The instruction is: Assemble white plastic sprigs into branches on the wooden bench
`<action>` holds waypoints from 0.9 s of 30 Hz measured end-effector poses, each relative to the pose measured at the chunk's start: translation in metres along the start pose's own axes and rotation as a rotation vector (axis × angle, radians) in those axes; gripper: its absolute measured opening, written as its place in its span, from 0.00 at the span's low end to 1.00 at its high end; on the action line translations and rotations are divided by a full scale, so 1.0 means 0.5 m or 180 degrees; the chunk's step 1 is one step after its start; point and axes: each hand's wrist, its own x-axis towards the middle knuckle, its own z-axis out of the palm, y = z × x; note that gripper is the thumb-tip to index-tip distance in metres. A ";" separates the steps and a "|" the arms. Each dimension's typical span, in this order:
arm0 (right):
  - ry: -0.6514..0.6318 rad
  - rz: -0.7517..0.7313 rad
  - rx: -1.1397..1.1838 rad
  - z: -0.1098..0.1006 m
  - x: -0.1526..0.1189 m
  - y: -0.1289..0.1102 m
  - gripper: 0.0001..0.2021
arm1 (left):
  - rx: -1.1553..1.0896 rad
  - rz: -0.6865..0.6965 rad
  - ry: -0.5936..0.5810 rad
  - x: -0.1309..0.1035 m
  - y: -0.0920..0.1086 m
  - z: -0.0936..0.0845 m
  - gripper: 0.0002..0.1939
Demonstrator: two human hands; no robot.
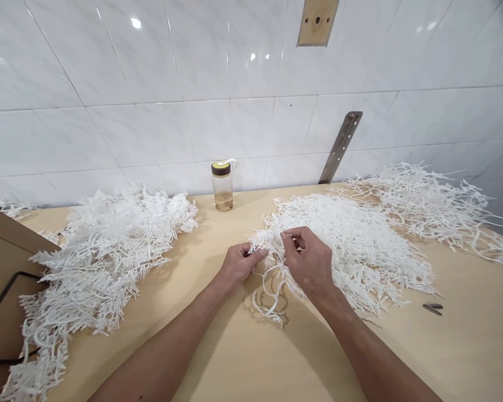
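Note:
Near the middle of the table, my left hand pinches a white branching plastic sprig between thumb and fingers. My right hand is just to the right, with thumb and index finger pressed together. Whatever lies between those fingertips is too small to make out. Curled white stems hang or lie just below and between the hands; I cannot tell whether they belong to the held sprig. Behind and beside my right hand spreads a wide pile of similar white sprigs.
Another heap of white sprigs covers the table's left side, beside a brown board or box. Looser white strands lie back right. A lidded bottle and a metal bracket stand by the tiled wall. A small dark tool lies right.

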 end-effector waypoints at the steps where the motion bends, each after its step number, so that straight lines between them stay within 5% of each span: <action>1: 0.0021 -0.0033 0.0049 0.000 -0.003 -0.003 0.09 | 0.0034 0.0002 0.0036 0.002 -0.002 -0.001 0.26; 12: 0.0537 -0.0739 -0.0403 -0.035 0.026 0.013 0.13 | 0.0214 0.0215 0.0081 0.006 -0.008 -0.006 0.23; 18: -0.0664 -0.0682 0.0056 -0.006 -0.001 -0.002 0.08 | 0.0224 0.0084 0.0197 0.004 -0.002 0.001 0.23; 27: -0.1329 -0.0006 -0.0091 -0.006 -0.002 -0.009 0.08 | 0.0085 0.0113 0.0156 0.005 -0.009 -0.001 0.22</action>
